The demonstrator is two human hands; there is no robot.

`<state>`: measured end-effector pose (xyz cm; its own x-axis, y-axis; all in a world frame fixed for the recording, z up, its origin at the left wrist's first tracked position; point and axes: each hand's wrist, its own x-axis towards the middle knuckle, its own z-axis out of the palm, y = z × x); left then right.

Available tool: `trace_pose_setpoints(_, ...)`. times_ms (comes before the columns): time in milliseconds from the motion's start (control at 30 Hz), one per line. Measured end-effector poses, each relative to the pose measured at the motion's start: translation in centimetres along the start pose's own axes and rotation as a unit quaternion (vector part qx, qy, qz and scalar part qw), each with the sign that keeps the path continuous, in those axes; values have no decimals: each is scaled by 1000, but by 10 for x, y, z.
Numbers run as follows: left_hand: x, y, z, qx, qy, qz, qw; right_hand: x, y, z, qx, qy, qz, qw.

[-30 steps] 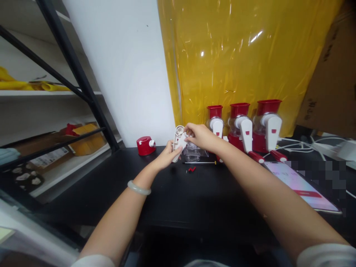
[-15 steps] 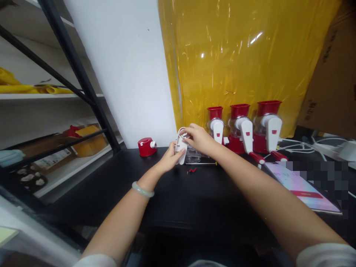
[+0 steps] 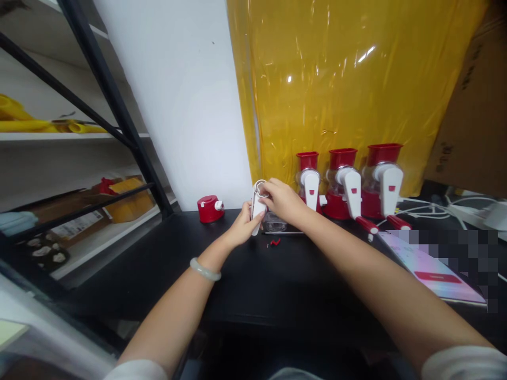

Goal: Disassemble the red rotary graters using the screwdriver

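My left hand (image 3: pixel 242 226) is closed round the lower part of a white crank arm (image 3: pixel 259 210), which stands nearly upright over the black table. At the arm's round top end, the fingers of my right hand (image 3: pixel 282 198) are pinched against the ring; whether they hold a small piece there is hidden. A clear plastic part (image 3: pixel 274 222) lies just behind my hands, partly covered by them. In front of it are a small red piece (image 3: pixel 275 241) and a tiny pin (image 3: pixel 268 245). To the left sits a red base (image 3: pixel 210 209) with a white knob.
Three red-and-white rotary graters (image 3: pixel 344 182) stand at the back right, with white cables beside them. A tablet (image 3: pixel 435 274) lies on the right of the black table (image 3: pixel 253 295). A yellow plastic sheet (image 3: pixel 340 79) hangs behind, and a shelf rack (image 3: pixel 119 105) rises at left.
The crank arm has turned slightly in my left hand. My right fingers stay at its round end. The view has shifted a little.
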<state>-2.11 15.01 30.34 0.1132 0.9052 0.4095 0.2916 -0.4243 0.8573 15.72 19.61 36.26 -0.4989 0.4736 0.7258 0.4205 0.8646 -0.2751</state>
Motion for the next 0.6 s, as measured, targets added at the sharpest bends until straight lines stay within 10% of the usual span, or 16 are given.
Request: trace_pose_setpoints(600, -1, 1, 3, -41, -38, 33, 998, -5, -1, 1, -71, 50, -21, 996)
